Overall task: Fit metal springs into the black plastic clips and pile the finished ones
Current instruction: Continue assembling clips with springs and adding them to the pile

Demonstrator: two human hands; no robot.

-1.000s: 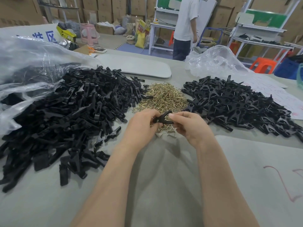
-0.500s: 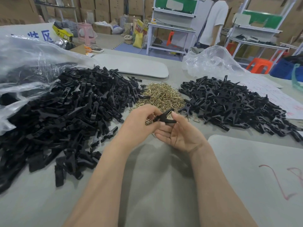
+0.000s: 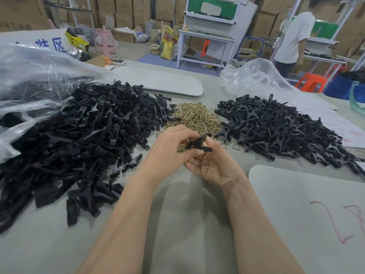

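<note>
Logging head view. Both hands are together over the table [image 3: 177, 224], near its middle. The left hand [image 3: 169, 149] is curled round the black clip [image 3: 199, 144]. The right hand [image 3: 213, 165] lies palm up beneath it, thumb pressed on the clip's upper arm. — RK

Spring seated yet? — TM

Cannot tell (fingers cover the hinge). Judgement: this is the seating step, or just past it. — RK

Why that layout? — TM

The bare clips [image 3: 88, 139] are heaped on the left, spilling from a clear bag [image 3: 29, 76]. The brass springs [image 3: 195, 117] sit in the centre, just beyond the hands. The finished clips [image 3: 286, 133] are piled on the right. Probably stock flows left to right, so the done piece drops near the right hand. — RK

Any writing? — TM

The white banner [image 3: 57, 44], far left, has blue Chinese characters, partly cut off. The yellow packet [image 3: 77, 39] beside it has black lettering, too blurred to read. The paper sheet [image 3: 335, 119] at the right pile's far edge carries red handwriting, illegible. The grey board [image 3: 296, 194], near right, has red scrawl with no clear word. — RK
</note>
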